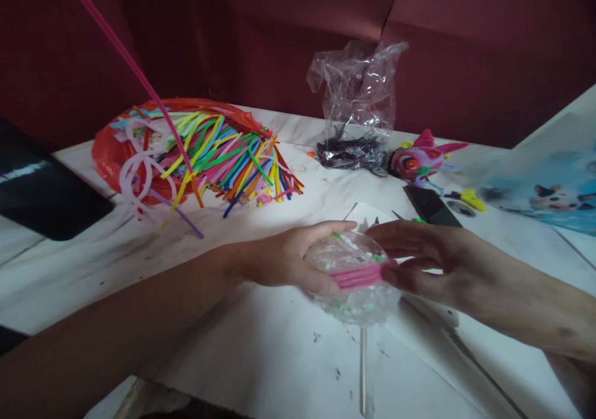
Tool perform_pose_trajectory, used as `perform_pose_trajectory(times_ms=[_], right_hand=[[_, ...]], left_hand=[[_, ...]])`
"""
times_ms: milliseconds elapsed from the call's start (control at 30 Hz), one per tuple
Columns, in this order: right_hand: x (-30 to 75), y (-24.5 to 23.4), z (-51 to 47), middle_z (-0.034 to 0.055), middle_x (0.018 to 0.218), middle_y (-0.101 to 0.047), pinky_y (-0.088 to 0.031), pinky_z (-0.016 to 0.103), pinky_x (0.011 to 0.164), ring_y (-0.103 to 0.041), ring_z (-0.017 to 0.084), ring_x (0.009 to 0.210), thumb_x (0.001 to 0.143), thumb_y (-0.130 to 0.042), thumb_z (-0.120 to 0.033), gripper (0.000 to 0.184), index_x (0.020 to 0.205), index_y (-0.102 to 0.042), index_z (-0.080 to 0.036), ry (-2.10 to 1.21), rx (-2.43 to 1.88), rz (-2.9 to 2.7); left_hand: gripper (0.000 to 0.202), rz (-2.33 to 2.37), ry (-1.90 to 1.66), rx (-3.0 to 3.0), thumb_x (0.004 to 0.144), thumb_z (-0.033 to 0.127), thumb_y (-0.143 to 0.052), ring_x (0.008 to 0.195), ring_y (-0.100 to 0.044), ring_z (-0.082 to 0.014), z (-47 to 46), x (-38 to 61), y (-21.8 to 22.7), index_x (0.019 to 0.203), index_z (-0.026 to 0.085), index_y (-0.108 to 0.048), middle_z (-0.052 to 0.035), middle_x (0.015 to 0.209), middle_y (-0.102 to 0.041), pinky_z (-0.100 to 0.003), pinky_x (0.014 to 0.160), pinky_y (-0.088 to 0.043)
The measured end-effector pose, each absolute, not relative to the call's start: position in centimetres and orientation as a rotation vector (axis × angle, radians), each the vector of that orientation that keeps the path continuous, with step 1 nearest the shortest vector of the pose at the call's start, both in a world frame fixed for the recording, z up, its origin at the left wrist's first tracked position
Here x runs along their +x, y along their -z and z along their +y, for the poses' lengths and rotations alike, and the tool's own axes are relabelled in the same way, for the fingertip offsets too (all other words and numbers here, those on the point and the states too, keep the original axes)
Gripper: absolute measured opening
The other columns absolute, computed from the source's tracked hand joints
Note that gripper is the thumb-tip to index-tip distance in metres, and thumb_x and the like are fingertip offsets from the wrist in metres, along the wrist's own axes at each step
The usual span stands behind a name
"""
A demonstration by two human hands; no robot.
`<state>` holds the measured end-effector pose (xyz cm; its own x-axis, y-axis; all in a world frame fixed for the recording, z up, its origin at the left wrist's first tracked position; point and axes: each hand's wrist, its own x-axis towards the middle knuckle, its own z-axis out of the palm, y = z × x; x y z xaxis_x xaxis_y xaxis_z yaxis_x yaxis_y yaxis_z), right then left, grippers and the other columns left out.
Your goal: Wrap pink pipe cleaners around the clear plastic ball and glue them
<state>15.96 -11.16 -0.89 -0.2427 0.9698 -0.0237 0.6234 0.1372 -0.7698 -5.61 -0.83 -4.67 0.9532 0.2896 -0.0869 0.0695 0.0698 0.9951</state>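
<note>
A transparent ball (354, 310) with green and white specks inside sits on a thin pale stick (363, 369) that points down toward me. My left hand (298, 261) wraps round the ball's left side, thumb on the near face. Pink pipe cleaners (358, 276) lie in several side-by-side strands across the ball's middle. At the right end of these strands, my right hand (419, 254) pinches them between thumb and fingers against the ball. Its fingertips are partly hidden behind the ball.
Behind on the left, a red plastic bag (105, 158) spills many coloured pipe cleaners (242, 164). A transparent bag with dark contents (354, 152) stands at the back. Right of it lies a colourful wrapped ball (419, 161), near a black flat object (431, 205). A black glossy object (46, 189) is far left.
</note>
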Motion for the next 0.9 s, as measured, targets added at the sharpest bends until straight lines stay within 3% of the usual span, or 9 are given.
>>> perform_pose_trajectory(times_ms=[100,267,433,567,733,900], right_hand=[[15.8,0.9,-11.1,0.0076,0.110,-0.048,-0.055,0.009,0.072,-0.057,0.017,0.089,0.089,-0.056,-0.047,0.047,0.110,-0.055,-0.005,-0.951,-1.537,-1.918],[15.8,0.9,-11.1,0.0072,0.109,-0.048,-0.054,0.008,0.071,-0.057,0.017,0.088,0.089,-0.055,-0.045,0.045,0.110,-0.056,-0.005,-0.948,-1.541,-1.902],[15.5,1.2,-11.0,0.0058,0.102,-0.051,-0.052,0.006,0.065,-0.058,0.015,0.081,0.088,-0.054,-0.045,0.047,0.111,-0.059,-0.005,-0.870,-1.515,-1.910],[15.3,1.3,-11.1,0.0062,0.101,-0.051,-0.053,0.006,0.063,-0.058,0.014,0.080,0.088,-0.056,-0.046,0.049,0.116,-0.058,-0.005,-0.779,-1.535,-1.905],[15.9,0.5,-11.2,0.0115,0.109,-0.048,-0.055,0.011,0.071,-0.055,0.021,0.093,0.089,-0.062,-0.048,0.056,0.121,-0.052,-0.003,-0.984,-1.455,-1.809],[15.3,0.1,-11.4,0.0093,0.111,-0.047,-0.054,0.010,0.075,-0.054,0.020,0.096,0.091,-0.059,-0.045,0.050,0.121,-0.057,-0.006,-0.887,-1.444,-1.900]], left_hand=[[0.088,0.236,-0.185,1.469,0.069,0.016,-0.072,0.120,-0.048,-0.0302,-0.4,-5.7,5.2,0.144,0.018,-0.026,-0.0161,0.138,-0.044,-0.039,0.089,-0.045],[0.087,0.247,-0.171,1.454,0.067,0.019,-0.074,0.112,-0.052,-0.0281,-0.4,-5.7,4.9,0.141,0.018,-0.029,-0.0154,0.132,-0.048,-0.037,0.085,-0.046],[0.064,0.368,-0.275,1.527,0.071,0.031,-0.072,0.087,-0.057,-0.0196,-1.1,-5.1,4.6,0.125,0.018,-0.042,-0.0090,0.108,-0.056,-0.028,0.067,-0.046],[0.059,0.414,-0.306,1.564,0.069,0.030,-0.074,0.073,-0.053,-0.0147,-1.3,-4.9,4.8,0.119,0.020,-0.043,-0.0054,0.099,-0.055,-0.025,0.058,-0.043],[0.063,0.428,-0.319,1.580,0.067,0.025,-0.075,0.082,-0.056,-0.0188,-1.3,-5.0,4.6,0.121,0.018,-0.044,-0.0087,0.106,-0.058,-0.028,0.064,-0.047],[0.070,0.465,-0.330,1.619,0.067,0.027,-0.075,0.099,-0.058,-0.0264,-1.8,-4.9,4.5,0.128,0.019,-0.041,-0.0125,0.122,-0.056,-0.034,0.074,-0.048]])
